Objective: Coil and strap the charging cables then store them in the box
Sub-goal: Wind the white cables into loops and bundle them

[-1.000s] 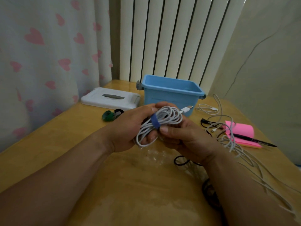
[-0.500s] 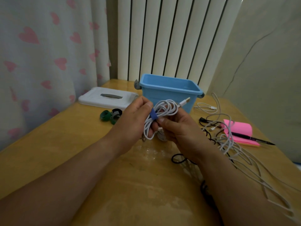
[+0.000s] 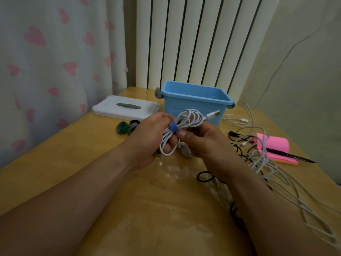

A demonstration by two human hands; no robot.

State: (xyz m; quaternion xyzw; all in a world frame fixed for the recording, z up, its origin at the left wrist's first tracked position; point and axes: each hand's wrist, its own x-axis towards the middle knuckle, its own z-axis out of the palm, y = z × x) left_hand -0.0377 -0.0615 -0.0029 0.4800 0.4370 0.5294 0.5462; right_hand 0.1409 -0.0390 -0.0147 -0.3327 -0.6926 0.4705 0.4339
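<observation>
2 hands hold 1 coiled white cable (image 3: 186,120) above the counter (image 3: 92,154): the left hand (image 3: 147,137) curls round its lower loops, and the right hand (image 3: 204,143) pinches it beside the blue strap (image 3: 173,127). The coil's long axis slants up and right, USB plug (image 3: 214,114) leading, toward the open blue box (image 3: 177,109) just beyond, likely nearer the right hand. The box's floor is hidden, and I cannot tell if the strap is fully fastened.

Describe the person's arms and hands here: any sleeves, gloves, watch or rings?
Bare throughout: the left hand and right hand show no gloves or rings, neither wrist has a watch or band, and no sleeve enters the frame.
</observation>
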